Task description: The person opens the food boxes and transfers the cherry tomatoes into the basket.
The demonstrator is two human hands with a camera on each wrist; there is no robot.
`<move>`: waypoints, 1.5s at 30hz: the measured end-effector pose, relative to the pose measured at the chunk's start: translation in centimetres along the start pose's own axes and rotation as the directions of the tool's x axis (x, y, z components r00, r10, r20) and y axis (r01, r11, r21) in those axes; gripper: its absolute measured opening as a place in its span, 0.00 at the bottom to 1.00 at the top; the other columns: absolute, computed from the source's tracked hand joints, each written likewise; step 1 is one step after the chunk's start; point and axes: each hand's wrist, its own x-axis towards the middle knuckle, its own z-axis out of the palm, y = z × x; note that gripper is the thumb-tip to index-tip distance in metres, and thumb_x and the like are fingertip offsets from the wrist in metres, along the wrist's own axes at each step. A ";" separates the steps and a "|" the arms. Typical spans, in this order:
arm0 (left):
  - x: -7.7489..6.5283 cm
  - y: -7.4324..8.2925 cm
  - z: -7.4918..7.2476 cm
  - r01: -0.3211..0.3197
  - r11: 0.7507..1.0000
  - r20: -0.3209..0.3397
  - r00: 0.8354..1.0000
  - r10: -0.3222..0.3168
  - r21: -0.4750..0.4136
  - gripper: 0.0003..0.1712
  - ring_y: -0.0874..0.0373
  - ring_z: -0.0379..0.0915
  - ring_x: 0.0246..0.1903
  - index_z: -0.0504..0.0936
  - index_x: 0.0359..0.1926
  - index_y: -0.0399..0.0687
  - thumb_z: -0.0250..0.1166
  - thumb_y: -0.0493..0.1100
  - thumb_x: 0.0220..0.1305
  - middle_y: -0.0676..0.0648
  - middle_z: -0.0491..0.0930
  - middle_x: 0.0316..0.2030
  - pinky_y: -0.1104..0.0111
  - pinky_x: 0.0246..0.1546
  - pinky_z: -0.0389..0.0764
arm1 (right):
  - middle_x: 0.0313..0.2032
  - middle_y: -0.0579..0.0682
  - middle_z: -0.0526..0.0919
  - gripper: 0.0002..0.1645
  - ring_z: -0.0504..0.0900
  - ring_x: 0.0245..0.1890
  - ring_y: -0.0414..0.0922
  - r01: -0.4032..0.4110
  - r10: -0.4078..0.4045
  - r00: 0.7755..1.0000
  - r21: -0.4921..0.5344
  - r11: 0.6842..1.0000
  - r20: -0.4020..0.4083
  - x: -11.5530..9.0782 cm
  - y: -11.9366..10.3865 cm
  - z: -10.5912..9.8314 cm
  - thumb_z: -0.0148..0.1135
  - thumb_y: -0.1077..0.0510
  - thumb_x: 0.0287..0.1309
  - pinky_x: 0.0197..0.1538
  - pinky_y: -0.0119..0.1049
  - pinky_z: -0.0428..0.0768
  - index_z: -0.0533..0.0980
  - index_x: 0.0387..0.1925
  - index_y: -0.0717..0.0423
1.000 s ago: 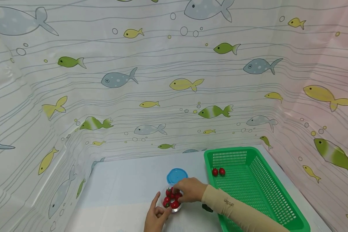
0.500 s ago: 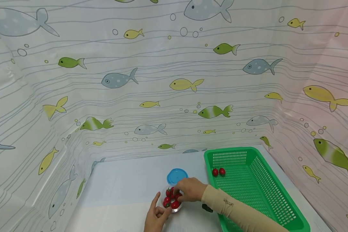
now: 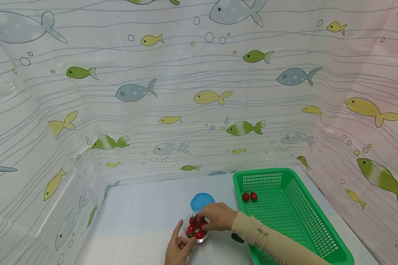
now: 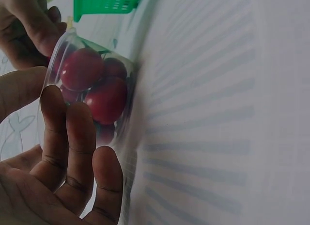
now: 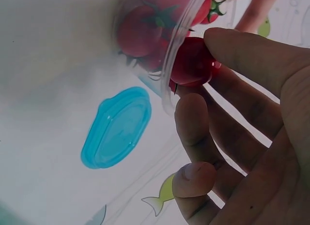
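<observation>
A clear plastic container (image 4: 127, 84) of several red cherry tomatoes (image 3: 200, 234) stands on the white table. My left hand (image 3: 180, 246) steadies it from the near left, its thumb at the rim and its fingers round the side. From the right, my right hand (image 3: 219, 216) reaches over the container's mouth. In the right wrist view it pinches a cherry tomato (image 5: 193, 62) at the rim between thumb and fingers. The right fingers hide part of the contents. Just behind the container lies a blue lid (image 3: 202, 201).
A large green plastic basket (image 3: 275, 213) occupies the table's right side, beneath my right forearm. Two cherry tomatoes (image 3: 253, 197) lie in its far left corner. White sheeting printed with fish (image 3: 172, 132) encloses the back and both sides.
The head view has shifted very slightly. Both hands, the container, the lid and the basket look the same as before.
</observation>
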 end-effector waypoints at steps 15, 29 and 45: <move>0.1 -0.1 0.0 0.005 1.000 0.001 1.000 -0.005 -0.015 0.51 0.62 0.72 0.22 0.54 0.78 0.38 0.71 0.52 0.66 0.48 0.78 0.25 0.70 0.27 0.75 | 0.36 0.32 0.84 0.12 0.80 0.36 0.32 0.049 -0.047 0.996 0.026 0.998 -0.075 -0.8 -0.1 -1.4 0.74 0.51 0.58 0.37 0.26 0.77 0.87 0.44 0.44; 0.2 0.0 -0.1 0.033 0.999 0.015 0.999 -0.033 -0.012 0.52 0.60 0.72 0.23 0.53 0.78 0.39 0.71 0.54 0.65 0.48 0.78 0.25 0.69 0.28 0.76 | 0.41 0.36 0.87 0.14 0.79 0.36 0.32 0.050 -0.041 0.987 0.058 0.997 -0.152 -1.2 0.6 -2.8 0.73 0.48 0.60 0.38 0.28 0.78 0.87 0.46 0.45; 0.1 0.1 0.1 0.034 0.999 -0.005 0.999 -0.034 0.004 0.51 0.61 0.70 0.23 0.55 0.78 0.40 0.72 0.54 0.64 0.49 0.77 0.24 0.71 0.27 0.74 | 0.37 0.37 0.84 0.13 0.74 0.28 0.32 0.044 -0.014 0.973 0.126 0.991 -0.232 -2.0 1.4 -4.5 0.72 0.48 0.62 0.30 0.26 0.75 0.86 0.47 0.45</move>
